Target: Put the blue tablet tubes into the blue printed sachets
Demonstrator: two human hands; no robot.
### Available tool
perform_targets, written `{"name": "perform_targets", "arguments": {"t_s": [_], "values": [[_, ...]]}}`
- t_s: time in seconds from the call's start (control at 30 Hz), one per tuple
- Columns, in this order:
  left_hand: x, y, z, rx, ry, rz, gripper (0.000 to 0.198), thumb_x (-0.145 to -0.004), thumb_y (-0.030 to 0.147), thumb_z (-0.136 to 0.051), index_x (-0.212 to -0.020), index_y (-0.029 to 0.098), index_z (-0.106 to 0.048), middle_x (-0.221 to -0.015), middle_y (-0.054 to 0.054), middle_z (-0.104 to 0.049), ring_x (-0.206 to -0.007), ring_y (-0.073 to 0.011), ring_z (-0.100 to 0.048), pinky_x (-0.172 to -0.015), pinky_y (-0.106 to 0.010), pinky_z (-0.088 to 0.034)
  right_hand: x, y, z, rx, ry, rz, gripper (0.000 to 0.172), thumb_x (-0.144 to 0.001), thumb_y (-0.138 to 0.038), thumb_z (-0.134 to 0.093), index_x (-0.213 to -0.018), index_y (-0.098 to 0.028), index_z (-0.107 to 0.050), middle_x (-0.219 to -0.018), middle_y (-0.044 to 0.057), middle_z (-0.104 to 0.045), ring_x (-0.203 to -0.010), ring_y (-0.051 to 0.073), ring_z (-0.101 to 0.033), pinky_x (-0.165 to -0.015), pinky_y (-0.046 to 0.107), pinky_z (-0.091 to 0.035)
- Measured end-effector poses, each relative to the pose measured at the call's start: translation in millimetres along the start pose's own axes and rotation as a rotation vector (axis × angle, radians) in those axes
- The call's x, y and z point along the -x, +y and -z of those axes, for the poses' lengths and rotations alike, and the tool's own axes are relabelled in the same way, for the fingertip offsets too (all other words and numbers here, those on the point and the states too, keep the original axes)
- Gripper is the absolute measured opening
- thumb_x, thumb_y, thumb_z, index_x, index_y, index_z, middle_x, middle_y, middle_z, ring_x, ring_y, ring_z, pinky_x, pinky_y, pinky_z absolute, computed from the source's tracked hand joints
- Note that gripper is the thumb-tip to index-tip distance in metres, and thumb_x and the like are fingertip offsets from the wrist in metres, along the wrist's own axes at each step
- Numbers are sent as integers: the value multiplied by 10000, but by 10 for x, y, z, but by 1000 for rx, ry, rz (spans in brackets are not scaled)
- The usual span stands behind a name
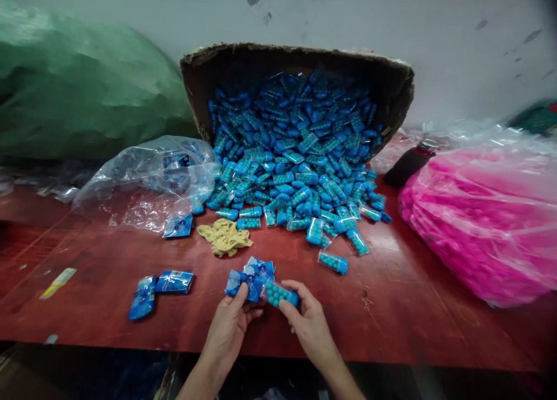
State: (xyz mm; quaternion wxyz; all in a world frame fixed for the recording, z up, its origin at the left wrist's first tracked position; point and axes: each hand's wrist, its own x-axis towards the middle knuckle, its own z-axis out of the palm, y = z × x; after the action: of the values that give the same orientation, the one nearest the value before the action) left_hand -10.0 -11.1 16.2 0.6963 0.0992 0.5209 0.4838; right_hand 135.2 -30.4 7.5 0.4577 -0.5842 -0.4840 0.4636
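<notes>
Between thumb and fingers, my left hand [232,320] pinches blue printed packets [251,279], fanned out over the table's front part. Close beside it, my right hand [308,319] grips a small clear container [278,294] of turquoise beads with a blue cap. The container's clear end meets the edge of the packets. Just beyond my hands lies one more bead container [333,262] on its side. To the left, two blue packets [174,282] rest on the red table [104,255].
An open cardboard box [407,98] on its side spills a heap of bead containers [300,168]. A crumpled yellow cloth [224,236] and a clear plastic bag [143,182] lie left of centre. A bag of pink items [478,220] stands right; a green sack [87,92] sits back left.
</notes>
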Motion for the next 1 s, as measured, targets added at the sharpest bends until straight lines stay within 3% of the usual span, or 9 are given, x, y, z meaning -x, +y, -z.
{"name": "perform_targets", "arguments": {"t_s": [0.17, 0.3, 0.4, 0.5, 0.57, 0.63, 0.8, 0.9, 1.0], "values": [[-48, -65, 21, 19, -10, 78, 179, -710, 290, -624, -753, 116, -617, -661, -60, -680, -535, -132, -606, -464, -215, -461, -62, 88, 10, 129, 17, 48, 266, -777, -283, -537, -1022, -195, -592, -934, 34, -659, -864, 191, -612, -781, 289, -488], [-28, -74, 10, 40, 19, 105, 137, -729, 261, -603, -746, 126, -606, -639, -47, -663, -484, -104, -575, -418, -185, -422, -117, 70, 90, 528, 100, 185, 302, -809, -248, -489, -1095, -203, -573, -1001, 94, -627, -915, 237, -577, -803, 366, -454], [15, -76, -23, 30, -46, 97, 166, -713, 277, -619, -780, 125, -616, -685, -57, -667, -525, -118, -587, -428, -195, -423, -120, -44, 112, 702, 174, 236, 343, -787, -263, -531, -1123, -210, -570, -1065, 137, -590, -986, 313, -516, -820, 484, -397], [57, -115, -69, 25, -95, 45, 186, -686, 307, -643, -756, 136, -615, -646, -31, -647, -505, -115, -567, -413, -200, -399, -110, -178, 34, 427, 73, 192, 395, -782, -272, -541, -1172, -221, -518, -1073, 101, -589, -978, 266, -533, -831, 423, -416], [74, -157, -91, 2, -115, 21, 204, -669, 325, -657, -734, 136, -614, -591, -12, -618, -476, -106, -542, -401, -201, -381, -127, -209, -59, 139, -53, 86, 360, -790, -257, -511, -1147, -215, -517, -940, 51, -622, -810, 191, -593, -726, 316, -474], [78, -188, -94, -45, -115, 18, 222, -650, 329, -672, -728, 129, -616, -551, -1, -594, -454, -96, -519, -398, -201, -370, -163, -174, -147, -62, -89, -14, 290, -781, -240, -503, -1063, -194, -548, -804, 11, -607, -673, 144, -584, -625, 251, -476], [50, -162, -28, -97, -37, -34, 245, -600, 295, -715, -748, 125, -618, -591, -12, -625, -494, -98, -537, -447, -206, -409, -200, -54, -208, -160, -70, -71, 252, -744, -200, -534, -995, -175, -537, -708, -28, -526, -627, 113, -523, -590, 218, -443], [21, -120, 21, -66, -23, -13, 227, -600, 290, -717, -700, 118, -607, -566, -10, -617, -476, -88, -528, -435, -191, -401, -184, -86, -112, 3, -111, 24, 288, -774, -213, -525, -1062, -196, -515, -777, -4, -555, -703, 138, -545, -660, 260, -456], [-3, -116, 60, 3, -6, 53, 222, -607, 294, -714, -652, 124, -580, -518, -1, -590, -439, -80, -510, -390, -173, -371, -237, -90, 40, 455, -37, 217, 374, -765, -214, -565, -1135, -236, -509, -1065, 75, -559, -981, 240, -504, -834, 398, -396]]}}
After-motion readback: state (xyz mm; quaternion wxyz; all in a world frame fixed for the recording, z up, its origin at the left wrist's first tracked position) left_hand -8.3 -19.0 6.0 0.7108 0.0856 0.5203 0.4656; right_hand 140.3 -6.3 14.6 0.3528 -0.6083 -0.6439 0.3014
